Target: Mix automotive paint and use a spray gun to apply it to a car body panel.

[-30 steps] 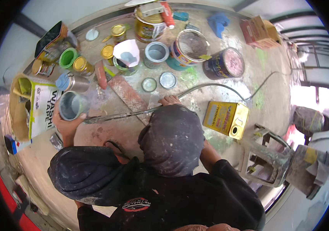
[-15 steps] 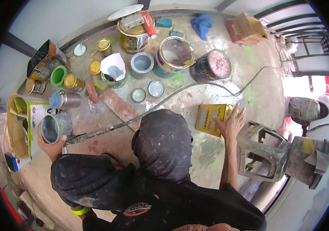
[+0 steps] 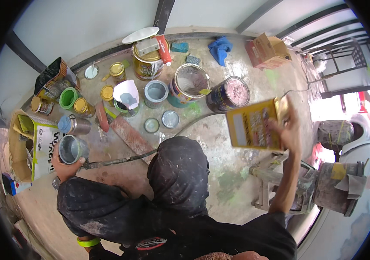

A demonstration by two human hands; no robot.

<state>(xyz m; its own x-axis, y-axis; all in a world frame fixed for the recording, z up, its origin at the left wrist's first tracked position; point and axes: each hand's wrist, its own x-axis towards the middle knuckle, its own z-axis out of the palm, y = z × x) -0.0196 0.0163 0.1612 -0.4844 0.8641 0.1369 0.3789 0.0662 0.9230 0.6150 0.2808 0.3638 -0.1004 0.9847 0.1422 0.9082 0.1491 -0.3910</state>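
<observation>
My left hand [image 3: 65, 170] grips a round, open-topped grey cup [image 3: 74, 149] at the left, fingers wrapped round its side. A dark air hose [image 3: 128, 158] runs up to the cup; its end fitting is partly hidden by the hand. My right hand [image 3: 285, 130] clasps a yellow rectangular metal can [image 3: 247, 128], lifted off the floor and tilted. Between the hands, black-clad knees, with the nearer one [image 3: 178, 175] in the middle, hide some of the floor. Beside the cup lies a steel flask with a blue lid [image 3: 74, 125].
Paint tins stand in a row, among them a pink-topped pail [image 3: 228, 94] and a grey-filled tin [image 3: 156, 93]. A torn carton [image 3: 42, 151] is at left. On the right are a stained step stool [image 3: 284, 186] and a grey bucket [image 3: 339, 188]. A blue cloth [image 3: 220, 50] lies behind.
My right hand has taken hold of the yellow can and raised it from the floor, up and to the right. The cup in my left hand has shifted slightly right and tilted.
</observation>
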